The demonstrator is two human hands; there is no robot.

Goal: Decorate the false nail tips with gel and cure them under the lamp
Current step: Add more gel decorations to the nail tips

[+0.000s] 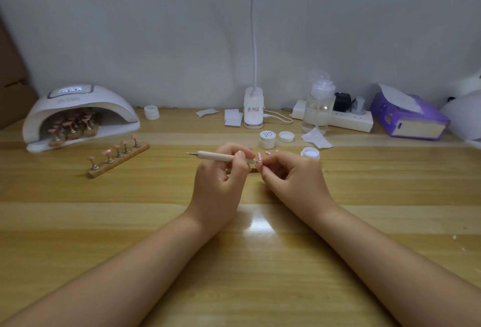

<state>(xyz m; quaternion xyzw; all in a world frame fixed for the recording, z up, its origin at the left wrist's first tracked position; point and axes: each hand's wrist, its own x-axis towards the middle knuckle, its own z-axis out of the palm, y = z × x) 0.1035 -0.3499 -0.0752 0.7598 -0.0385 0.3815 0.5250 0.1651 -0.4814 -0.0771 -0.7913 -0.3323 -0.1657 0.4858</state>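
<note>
A glossy wooden desk (130,222) with pale and darker plank stripes runs up to a plain grey-white wall; lamplight glares off it just below the wrists. Its near half is bare wood around the two forearms, while the far edge is crowded.

At far left the white curing lamp (78,110) stands lit, with racks of pink nail tips (73,125) under its dome. Just in front lies a wooden holder strip (118,156) carrying five pink tips on metal stems.

Mid-desk, the left hand (221,173) pinches a wooden dotting tool (221,156) lying level, its tip pointing right. The right hand (291,173) has its fingers curled, pinching a decorated nail tip (260,156) that meets the tool's end.

Behind them sit a closed gel pot (267,139) with unreadable script, a loose lid (286,136) and an open gel pot (311,153). Further back are a desk-lamp base (253,110) with a red label too small to read, a clear pump bottle (318,108), a power strip (348,118) and a purple tissue box (408,118).
</note>
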